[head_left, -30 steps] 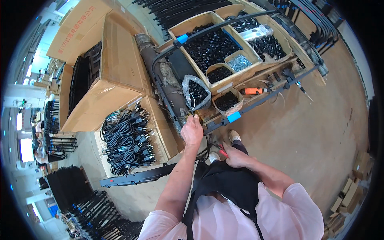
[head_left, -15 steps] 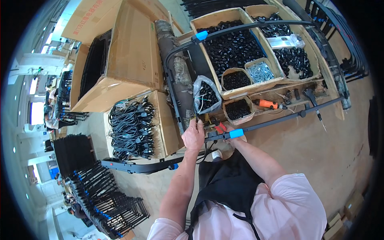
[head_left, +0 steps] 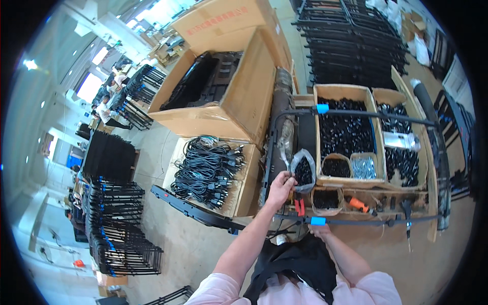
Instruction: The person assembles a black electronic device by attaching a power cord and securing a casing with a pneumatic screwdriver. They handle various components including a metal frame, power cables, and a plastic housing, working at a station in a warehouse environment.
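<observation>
A black tubular frame (head_left: 356, 221) with blue tape lies across the workbench. My right hand (head_left: 319, 230) is closed around its near rail beside the blue tape (head_left: 318, 221); its fingertips are hidden. My left hand (head_left: 280, 190) is pinched beside a clear plastic bag (head_left: 304, 170) of small black parts. Something thin shows at its fingertips, too small to name. Just right of that hand lies a red-handled tool (head_left: 299, 206). Dark cables (head_left: 284, 223) hang below the near rail.
Cardboard trays of black parts (head_left: 345, 127) and a small box of silvery screws (head_left: 364, 166) stand behind. An orange power screwdriver (head_left: 359, 204) lies on the right. Coiled power cords (head_left: 206, 170) fill a carton on the left, near a large open box (head_left: 249, 91). Stacked frames (head_left: 114, 229) stand farther left.
The view has shifted, so the bench appears farther right and lower. My left hand stays by the plastic bag, and my right hand stays at the near rail. The red-handled tool shows more fully.
</observation>
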A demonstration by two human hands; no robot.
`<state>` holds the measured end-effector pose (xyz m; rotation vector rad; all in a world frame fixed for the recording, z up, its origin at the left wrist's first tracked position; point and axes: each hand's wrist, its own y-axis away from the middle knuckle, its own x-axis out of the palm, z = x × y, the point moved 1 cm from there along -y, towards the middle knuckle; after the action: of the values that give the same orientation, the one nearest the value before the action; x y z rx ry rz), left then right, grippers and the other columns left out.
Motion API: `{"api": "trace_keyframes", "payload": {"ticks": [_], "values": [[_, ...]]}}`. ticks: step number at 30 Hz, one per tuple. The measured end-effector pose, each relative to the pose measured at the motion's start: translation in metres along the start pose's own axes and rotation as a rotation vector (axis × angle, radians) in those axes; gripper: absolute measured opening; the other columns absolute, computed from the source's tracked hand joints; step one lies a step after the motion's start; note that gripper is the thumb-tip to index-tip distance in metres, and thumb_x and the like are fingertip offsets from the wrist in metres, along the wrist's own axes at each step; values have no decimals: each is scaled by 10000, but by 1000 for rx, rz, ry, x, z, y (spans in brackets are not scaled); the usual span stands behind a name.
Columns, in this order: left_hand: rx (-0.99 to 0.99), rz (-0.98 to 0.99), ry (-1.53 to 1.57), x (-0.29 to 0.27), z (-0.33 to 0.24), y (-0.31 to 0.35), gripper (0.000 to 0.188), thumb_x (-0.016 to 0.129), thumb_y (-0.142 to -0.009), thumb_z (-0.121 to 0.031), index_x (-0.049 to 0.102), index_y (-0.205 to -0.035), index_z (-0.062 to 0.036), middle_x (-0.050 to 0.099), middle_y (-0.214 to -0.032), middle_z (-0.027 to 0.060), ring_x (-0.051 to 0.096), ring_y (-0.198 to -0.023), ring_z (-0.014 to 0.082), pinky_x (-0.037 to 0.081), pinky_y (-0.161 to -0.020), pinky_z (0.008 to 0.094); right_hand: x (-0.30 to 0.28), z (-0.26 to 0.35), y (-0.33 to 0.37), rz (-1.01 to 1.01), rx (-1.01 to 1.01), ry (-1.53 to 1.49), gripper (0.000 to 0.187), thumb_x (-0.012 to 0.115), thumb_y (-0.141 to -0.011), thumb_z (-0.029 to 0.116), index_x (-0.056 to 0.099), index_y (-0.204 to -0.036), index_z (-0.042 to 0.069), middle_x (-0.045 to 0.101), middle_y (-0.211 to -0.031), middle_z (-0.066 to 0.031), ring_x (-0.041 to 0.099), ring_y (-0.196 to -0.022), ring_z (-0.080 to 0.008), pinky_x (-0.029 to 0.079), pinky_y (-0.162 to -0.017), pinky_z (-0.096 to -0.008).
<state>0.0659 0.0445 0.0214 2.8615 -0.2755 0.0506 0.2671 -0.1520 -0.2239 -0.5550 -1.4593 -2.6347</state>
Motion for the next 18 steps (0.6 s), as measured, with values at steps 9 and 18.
{"api": "trace_keyframes", "payload": {"ticks": [9, 18], "values": [[-234, 65, -1549, -9, -54, -49, 513, 702, -976, -508, 785, -1132, -26, 800, -1119, 190, 789, -1038, 342, 615, -921, 502, -16, 19, 111, -231, -34, 552, 353, 785, -926, 180, 708, -1201, -27, 743, -886, -91, 693, -706, -167, 574, -608, -331], [602, -417, -1005, -112, -377, -136, 371, 656, -1026, -431, 780, -1067, -84, 765, -1025, 218, 729, -997, 451, 583, -858, 536, -74, -26, 153, -513, -179, 634, 449, 708, -1009, 343, 675, -1328, 28, 775, -1126, -165, 746, -956, -314, 591, -842, -466]]}}
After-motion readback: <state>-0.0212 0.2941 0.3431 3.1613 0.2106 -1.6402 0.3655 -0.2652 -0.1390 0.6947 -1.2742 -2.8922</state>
